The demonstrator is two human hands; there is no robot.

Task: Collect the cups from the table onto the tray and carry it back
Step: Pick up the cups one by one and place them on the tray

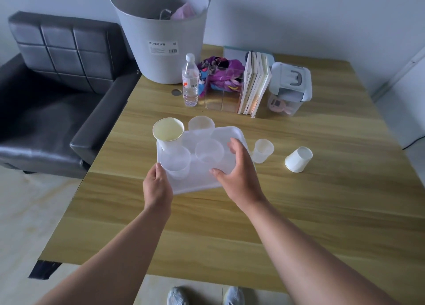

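Note:
A white translucent tray (197, 182) is over the middle of the wooden table (299, 212). My left hand (157, 187) grips its near left corner. My right hand (239, 175) holds its right edge, thumb on top. On the tray stand a paper cup (167, 132) at the far left and two clear cups (176, 164) (209, 152). Another cup (201, 124) stands at the tray's far edge; I cannot tell whether it is on the tray. On the table to the right are a clear cup (262, 150) and an upside-down paper cup (299, 158).
At the back of the table stand a grey tub (161, 47), a water bottle (190, 81), a clear organiser with purple cloth (220, 83), books (255, 86) and a lidded box (289, 86). A black sofa (57, 93) is to the left.

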